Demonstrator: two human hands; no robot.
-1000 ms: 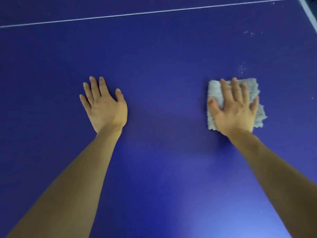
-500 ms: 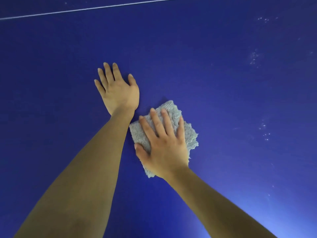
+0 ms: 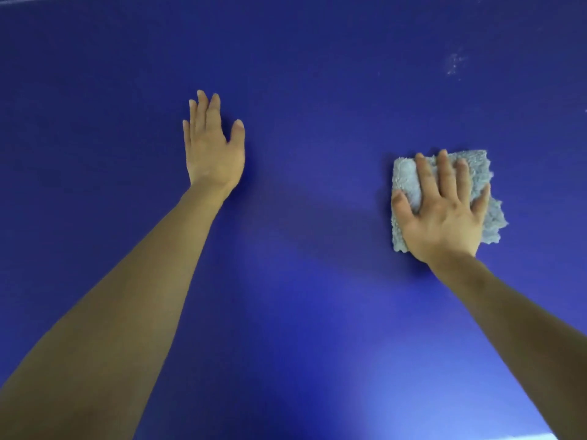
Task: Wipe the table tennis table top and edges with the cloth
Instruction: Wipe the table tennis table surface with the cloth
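Note:
The blue table tennis table top (image 3: pixel 317 74) fills the view. A folded light grey fluffy cloth (image 3: pixel 476 173) lies flat on it at the right. My right hand (image 3: pixel 444 214) presses down on the cloth with straight, spread fingers and covers most of its middle. My left hand (image 3: pixel 212 147) rests flat on the bare table top at centre left, fingers straight and pointing away from me, well apart from the cloth.
A white line (image 3: pixel 28 0) crosses the far left corner of the view. Pale dusty specks (image 3: pixel 455 63) mark the surface at the upper right. A bright glare patch (image 3: pixel 460 408) lies on the near right of the table.
My right hand has slid the cloth from beside my left wrist back out to the right. The left hand stays flat on the table.

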